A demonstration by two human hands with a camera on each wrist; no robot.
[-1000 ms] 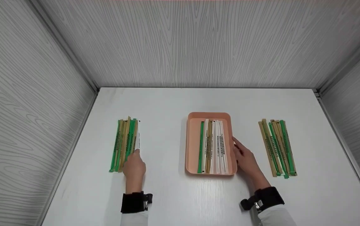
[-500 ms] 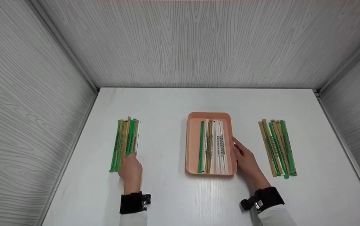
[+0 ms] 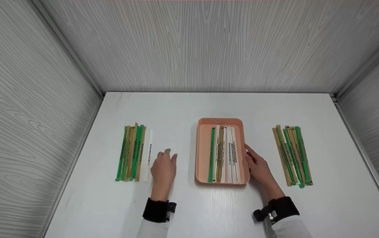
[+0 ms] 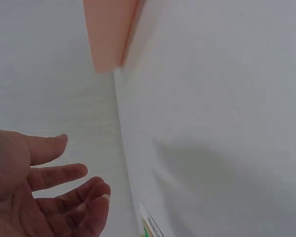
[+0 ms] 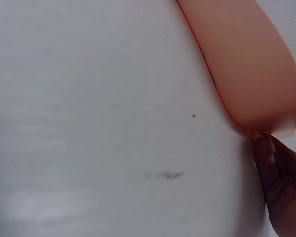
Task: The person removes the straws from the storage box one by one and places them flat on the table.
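Left hand (image 3: 164, 169) and white stick (image 3: 148, 154) have moved rightward, left grip loose, right hand (image 3: 260, 171) spread against tray (image 3: 203, 152).

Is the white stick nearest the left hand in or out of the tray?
Out: the white stick lies on the table beside the left hand, apart from the tray.

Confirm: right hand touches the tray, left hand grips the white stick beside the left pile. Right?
Not quite: the left hand holds nothing, its fingers loose, as the left wrist view shows. The white stick does lie beside the left pile, and the right hand touches the tray.
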